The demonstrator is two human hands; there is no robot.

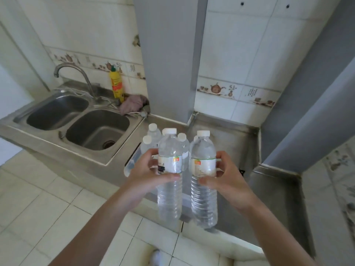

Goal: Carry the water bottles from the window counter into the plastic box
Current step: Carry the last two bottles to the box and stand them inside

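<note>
Each hand holds one upright bottle lifted off the steel counter [226, 135]: the left hand [148, 175] wraps the left bottle [170, 181], the right hand [226, 179] the right bottle [204, 181] (box unseen), spare bottles [151, 139] standing just behind.

Both forearms come into view bare from the bottom edge up to the wrists, with no sleeve, cuff, watch or band showing on either. The left hand [151, 169] and the right hand [226, 175] are ungloved, and no rings can be made out on the fingers that show. Down at the bottom edge, between the arms, sits a pale rounded shape [156, 257] (probably the toe of a white shoe, though it is too blurred to be sure).
</note>
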